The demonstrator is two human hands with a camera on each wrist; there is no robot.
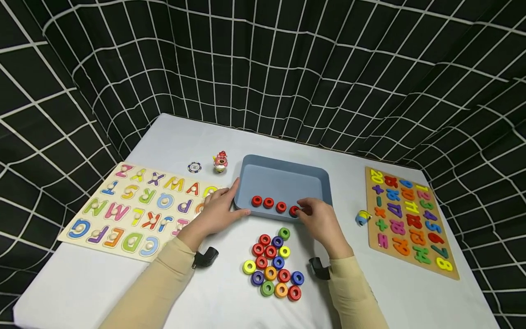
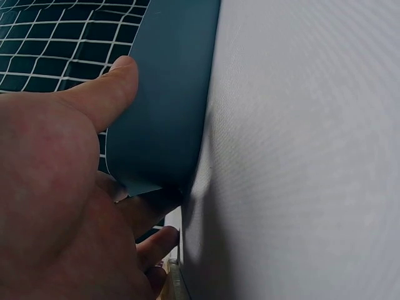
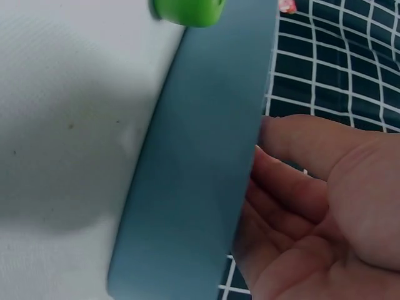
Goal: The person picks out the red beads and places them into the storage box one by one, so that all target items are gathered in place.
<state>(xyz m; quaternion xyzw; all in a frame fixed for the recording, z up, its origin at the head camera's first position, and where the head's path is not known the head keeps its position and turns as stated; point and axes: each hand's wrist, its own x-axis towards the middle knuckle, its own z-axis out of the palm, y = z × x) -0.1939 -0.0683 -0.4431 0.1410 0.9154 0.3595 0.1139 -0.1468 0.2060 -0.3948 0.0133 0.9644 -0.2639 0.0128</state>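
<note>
A shallow blue-grey tray (image 1: pixel 283 180) lies on the white table. My left hand (image 1: pixel 215 212) rests at its front left corner, thumb along the front wall and fingers along the left side. In the left wrist view that thumb (image 2: pixel 106 90) lies by the tray wall (image 2: pixel 165 94). Over the front right part of the tray, my right hand (image 1: pixel 322 221) pinches a red ring (image 1: pixel 293 210) low inside it. Three more red rings (image 1: pixel 269 203) form a row to its left along the front wall. From the right wrist, the tray wall (image 3: pixel 194 137) hides the fingertips and that ring.
Loose rings in several colours (image 1: pixel 270 273) lie before the tray. A letter puzzle board (image 1: pixel 135 205) is at left, a number board (image 1: pixel 411 224) at right. A pink figurine (image 1: pixel 220 162), a round chip (image 1: pixel 194 167) and a small blue-yellow toy (image 1: pixel 362 218) stand around the tray.
</note>
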